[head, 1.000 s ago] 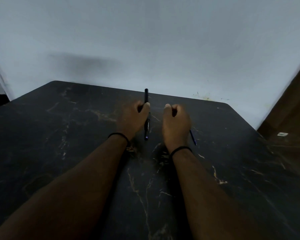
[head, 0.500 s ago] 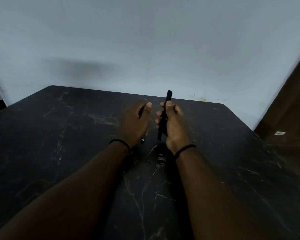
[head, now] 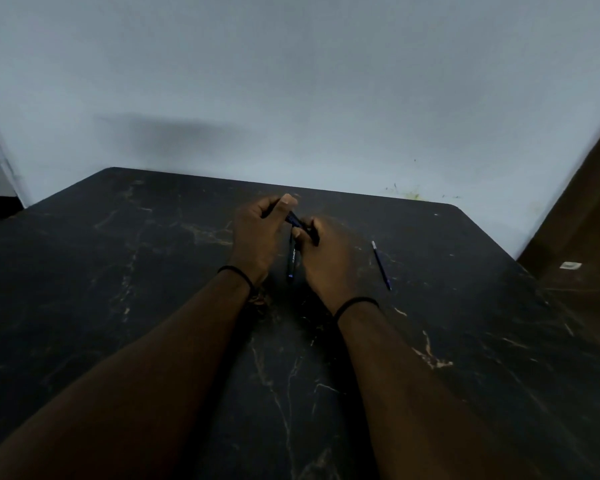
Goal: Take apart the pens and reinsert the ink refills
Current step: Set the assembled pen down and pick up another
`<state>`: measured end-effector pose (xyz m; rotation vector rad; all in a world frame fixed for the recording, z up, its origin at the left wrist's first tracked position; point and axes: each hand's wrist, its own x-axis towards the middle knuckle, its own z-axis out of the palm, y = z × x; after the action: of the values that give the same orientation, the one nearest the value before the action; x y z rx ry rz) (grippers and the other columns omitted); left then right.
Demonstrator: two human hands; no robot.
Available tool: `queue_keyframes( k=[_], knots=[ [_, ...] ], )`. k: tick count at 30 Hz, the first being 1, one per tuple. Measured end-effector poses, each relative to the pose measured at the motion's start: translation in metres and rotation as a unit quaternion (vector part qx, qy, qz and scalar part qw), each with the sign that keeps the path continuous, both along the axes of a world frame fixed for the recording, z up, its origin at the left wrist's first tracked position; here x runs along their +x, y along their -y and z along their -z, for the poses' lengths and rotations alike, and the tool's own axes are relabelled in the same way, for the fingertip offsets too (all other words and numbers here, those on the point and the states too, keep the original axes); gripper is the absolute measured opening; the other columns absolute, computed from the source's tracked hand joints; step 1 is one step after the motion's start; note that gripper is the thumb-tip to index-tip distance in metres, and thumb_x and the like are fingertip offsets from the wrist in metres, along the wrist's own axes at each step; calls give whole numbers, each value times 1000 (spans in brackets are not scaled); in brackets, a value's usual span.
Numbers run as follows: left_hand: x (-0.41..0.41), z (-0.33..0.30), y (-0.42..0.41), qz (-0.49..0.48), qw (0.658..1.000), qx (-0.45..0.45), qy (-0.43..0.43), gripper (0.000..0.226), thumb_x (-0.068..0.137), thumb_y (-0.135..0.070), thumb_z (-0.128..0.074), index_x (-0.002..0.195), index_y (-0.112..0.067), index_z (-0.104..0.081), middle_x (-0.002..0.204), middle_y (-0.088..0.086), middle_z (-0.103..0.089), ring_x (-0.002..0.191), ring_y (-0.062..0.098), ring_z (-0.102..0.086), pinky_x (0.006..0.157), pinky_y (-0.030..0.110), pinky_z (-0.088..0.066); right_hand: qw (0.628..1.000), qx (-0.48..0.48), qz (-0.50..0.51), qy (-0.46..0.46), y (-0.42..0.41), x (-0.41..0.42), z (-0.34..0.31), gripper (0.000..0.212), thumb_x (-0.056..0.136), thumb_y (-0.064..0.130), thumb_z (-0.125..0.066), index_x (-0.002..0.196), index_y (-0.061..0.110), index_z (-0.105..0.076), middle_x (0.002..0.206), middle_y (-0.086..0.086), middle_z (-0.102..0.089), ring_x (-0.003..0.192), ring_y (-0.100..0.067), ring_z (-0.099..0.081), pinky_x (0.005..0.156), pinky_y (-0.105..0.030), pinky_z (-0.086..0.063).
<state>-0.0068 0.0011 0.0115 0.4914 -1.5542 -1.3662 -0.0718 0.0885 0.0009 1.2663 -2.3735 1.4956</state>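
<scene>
My left hand (head: pixel 257 233) and my right hand (head: pixel 329 258) are close together over the middle of the black marble table (head: pixel 118 271). Both grip a dark pen (head: pixel 293 221) that runs between their fingertips. A second dark pen (head: pixel 291 259) lies on the table between my wrists, pointing toward me. A thin blue ink refill (head: pixel 381 265) lies loose on the table to the right of my right hand, apart from it.
A pale wall (head: pixel 291 98) rises behind the table's far edge. A brown floor (head: pixel 586 254) with a small white scrap (head: pixel 570 266) shows at the right. Each wrist wears a black band.
The pen that stood upright in my right hand half a second ago is now tilted down between both hands. The ink refill is visible again on the table at the right.
</scene>
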Motion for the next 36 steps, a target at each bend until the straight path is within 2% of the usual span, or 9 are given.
queue_keyframes(
  k=[2, 5, 11, 15, 21, 25, 27, 31, 36],
  knots=[
    [1, 0, 1, -2, 1000, 16, -1, 32, 97, -28, -57, 98, 0, -73, 38, -13, -45, 36, 0, -36, 41, 13, -30, 1000, 16, 1, -9, 2, 0, 0, 19, 101, 31, -50, 99, 19, -63, 82, -1, -64, 80, -24, -60, 74, -41, -49],
    [1, 1, 1, -6, 1000, 2, 2, 33, 98, -23, -56, 94, 6, -72, 37, -16, -48, 34, -4, -43, 42, 5, -31, 998, 38, 7, -43, 3, -1, 0, 26, 103, 31, -44, 95, 15, -62, 84, -9, -64, 78, -29, -60, 74, -46, -50],
    [2, 5, 2, -9, 1000, -21, 20, 31, 100, -25, -54, 83, -4, -70, 41, -14, -53, 35, 0, -40, 41, 9, -32, 989, 114, 11, -89, 1, 6, -3, 41, 105, 37, -34, 91, 13, -64, 82, -3, -61, 70, -21, -51, 61, -31, -33],
    [2, 5, 4, -35, 998, -51, 12, 33, 100, -27, -53, 75, -12, -68, 52, -9, -59, 40, -2, -48, 46, 11, -37, 984, 120, 53, -120, 1, 18, -10, 36, 105, 36, -35, 76, 21, -49, 68, 5, -45, 57, -16, -39, 55, -31, -26],
    [-1, 5, 5, -106, 992, -65, 14, 38, 102, -29, -46, 66, -22, -58, 62, 10, -59, 59, 26, -56, 62, 42, -46, 978, 133, 58, -151, 0, 25, -12, 52, 105, 46, -30, 89, 15, -68, 87, -7, -68, 78, -28, -62, 64, -32, -36],
    [4, 2, 9, -169, 982, -73, 40, 38, 102, -34, -44, 68, -25, -58, 65, -4, -58, 61, 8, -55, 60, 27, -44, 980, 152, 43, -124, -4, 18, -11, 54, 103, 54, -27, 91, 16, -65, 81, -3, -63, 77, -27, -60, 59, -32, -38],
    [10, 2, 19, -235, 965, -70, 93, 39, 102, -38, -43, 71, -21, -58, 64, -7, -54, 58, 1, -52, 54, 18, -36, 983, 143, 53, -98, -8, 13, -12, 50, 103, 54, -29, 83, 17, -57, 76, -1, -55, 76, -27, -58, 60, -32, -37],
    [25, 10, 36, -266, 914, -110, 287, 48, 100, -45, -37, 85, -8, -64, 82, 9, -65, 75, 22, -60, 70, 34, -48, 988, 80, 93, -89, -15, 7, -14, 41, 103, 50, -33, 81, 20, -50, 66, 7, -44, 63, -17, -47, 55, -31, -27],
    [25, 12, 38, -259, 832, -184, 455, 38, 92, -40, -49, 99, -9, -70, 106, 16, -68, 98, 35, -63, 78, 36, -45, 993, 68, 87, -49, -22, 2, -15, 39, 103, 50, -34, 83, 21, -50, 66, 8, -46, 58, -6, -41, 50, -26, -24]
  ],
)
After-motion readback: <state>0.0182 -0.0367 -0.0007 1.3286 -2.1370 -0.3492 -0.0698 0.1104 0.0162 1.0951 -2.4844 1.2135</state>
